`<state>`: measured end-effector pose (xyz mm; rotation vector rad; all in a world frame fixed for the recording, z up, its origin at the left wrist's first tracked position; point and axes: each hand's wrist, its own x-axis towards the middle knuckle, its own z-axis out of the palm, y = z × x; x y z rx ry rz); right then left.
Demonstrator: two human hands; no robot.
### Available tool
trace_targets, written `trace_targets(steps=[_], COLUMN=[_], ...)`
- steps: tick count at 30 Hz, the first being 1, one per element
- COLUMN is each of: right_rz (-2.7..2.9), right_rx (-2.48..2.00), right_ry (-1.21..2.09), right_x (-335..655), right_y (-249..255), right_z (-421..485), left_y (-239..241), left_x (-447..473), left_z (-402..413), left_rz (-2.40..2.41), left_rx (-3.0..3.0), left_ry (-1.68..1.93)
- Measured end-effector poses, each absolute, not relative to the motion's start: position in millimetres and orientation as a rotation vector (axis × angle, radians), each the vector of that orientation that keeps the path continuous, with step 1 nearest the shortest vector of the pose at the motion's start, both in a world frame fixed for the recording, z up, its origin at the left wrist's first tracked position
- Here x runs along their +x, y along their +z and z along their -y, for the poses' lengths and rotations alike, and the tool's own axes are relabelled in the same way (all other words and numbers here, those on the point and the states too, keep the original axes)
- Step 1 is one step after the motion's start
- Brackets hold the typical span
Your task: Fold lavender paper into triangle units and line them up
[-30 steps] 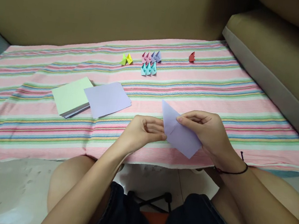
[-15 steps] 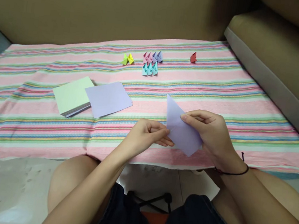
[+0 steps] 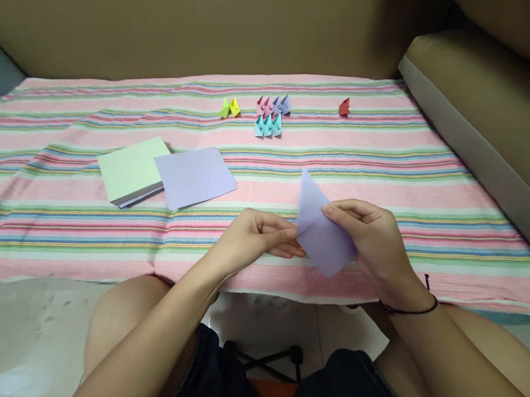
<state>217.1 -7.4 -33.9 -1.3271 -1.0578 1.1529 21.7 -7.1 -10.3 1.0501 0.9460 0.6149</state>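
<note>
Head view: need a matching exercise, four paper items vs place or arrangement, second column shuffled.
1. creased lilac sheet
2. red folded piece
3. turquoise folded pieces
4. green-topped paper stack

A. row of three
B. left of the flat lilac paper
C. pinched in the right hand
D. alone, right of other folded pieces

Pairs: 1-C, 2-D, 3-A, 4-B

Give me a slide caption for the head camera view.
Right hand holds purple paper, left hand at its edge, above a striped cloth bearing a paper stack and colourful folded pieces.
</note>
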Motion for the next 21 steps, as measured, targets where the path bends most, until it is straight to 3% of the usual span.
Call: trace_targets(steps=[21], right_rz=[1.102], right_rx=[-1.377], right_ry=[1.119], right_x=[214.5], right_y=[-32.6], right_z=[8.4], left_y=[-15.8], left_x=[23.4], left_z=[7.3], left_rz=[-1.022], left_rx=[1.107], left_ry=[0.690])
